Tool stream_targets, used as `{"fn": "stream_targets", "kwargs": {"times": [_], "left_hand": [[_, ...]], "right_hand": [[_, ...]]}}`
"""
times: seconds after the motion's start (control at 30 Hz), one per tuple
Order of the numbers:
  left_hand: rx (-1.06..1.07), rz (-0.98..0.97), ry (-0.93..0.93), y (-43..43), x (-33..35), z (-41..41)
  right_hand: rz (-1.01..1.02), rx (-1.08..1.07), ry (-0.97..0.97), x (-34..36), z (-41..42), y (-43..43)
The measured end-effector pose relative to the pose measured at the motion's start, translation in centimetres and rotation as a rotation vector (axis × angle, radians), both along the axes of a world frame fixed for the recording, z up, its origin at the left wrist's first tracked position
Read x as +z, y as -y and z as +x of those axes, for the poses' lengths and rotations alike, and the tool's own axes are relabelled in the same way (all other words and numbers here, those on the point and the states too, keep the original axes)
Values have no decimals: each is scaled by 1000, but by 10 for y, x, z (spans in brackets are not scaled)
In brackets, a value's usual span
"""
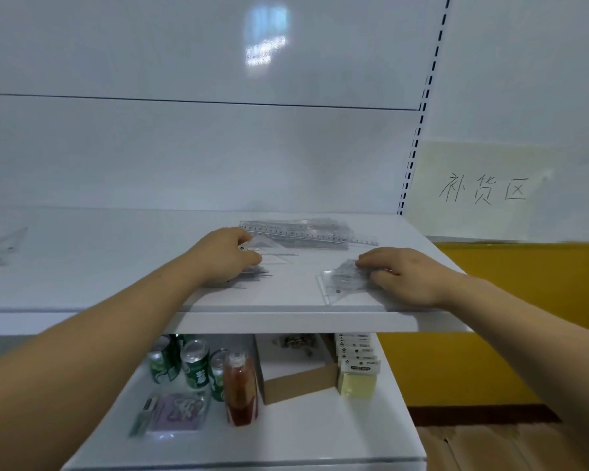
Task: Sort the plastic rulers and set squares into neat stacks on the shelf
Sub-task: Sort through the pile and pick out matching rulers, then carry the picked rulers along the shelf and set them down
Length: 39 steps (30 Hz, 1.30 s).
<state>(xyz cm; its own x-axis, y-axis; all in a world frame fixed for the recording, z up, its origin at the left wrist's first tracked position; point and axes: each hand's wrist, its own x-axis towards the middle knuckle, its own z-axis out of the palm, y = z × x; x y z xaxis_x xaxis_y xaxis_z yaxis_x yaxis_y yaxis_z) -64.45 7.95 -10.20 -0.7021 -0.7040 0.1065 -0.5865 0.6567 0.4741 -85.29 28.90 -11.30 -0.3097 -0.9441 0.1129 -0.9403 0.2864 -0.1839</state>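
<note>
White shelf [116, 263] spans mid view. Lower shelf [320, 433] at 6 o'clock carries cardboard box [300, 384], green cans [194, 363], red bottle [241, 389], yellow note pads [357, 382]. Paper sign [480, 188] on wall at 2 o'clock. Ruler stack [306, 232], clear, lies flat toward shelf back. Right hand [402, 277] at 4 o'clock of stack: fingers near straight, released, pressing on set-square pile [344, 282] by front edge. Left hand [223, 254] at 8 o'clock of stack: thumb and forefinger grasping corner of single set square [272, 249]; blurred clear pieces under palm.
</note>
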Motion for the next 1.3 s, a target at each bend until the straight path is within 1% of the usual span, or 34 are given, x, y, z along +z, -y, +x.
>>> {"fn": "stream_targets", "kwargs": {"times": [0.17, 0.3, 0.43, 0.63, 0.73, 0.83, 0.97, 1.03, 1.17, 1.3], "left_hand": [[13, -27, -64, 0, 6, 6], [16, -59, 24, 3, 5, 26], [46, -22, 14, 4, -1, 43], [61, 12, 20, 9, -7, 55], [36, 30, 27, 10, -11, 56], [6, 19, 15, 10, -14, 55], [-11, -2, -45, 13, -18, 55], [-29, 4, -50, 14, -20, 57], [-49, -23, -48, 18, -23, 57], [-48, 2, -45, 22, -23, 58]], "right_hand": [[-16, 10, -8, -3, 2, -3], [-100, -49, 41, -5, 1, -2], [-106, -54, 86, -5, 5, 0], [-96, -106, 23, -8, 4, 6], [-60, -117, -6, -9, 5, 8], [-36, -87, -22, -9, 6, 11], [-98, -10, 23, -7, 7, 11], [-81, 4, 31, -7, 6, 10], [-39, 6, -13, -11, 4, 13], [-20, 44, -28, -10, 1, 14]]}}
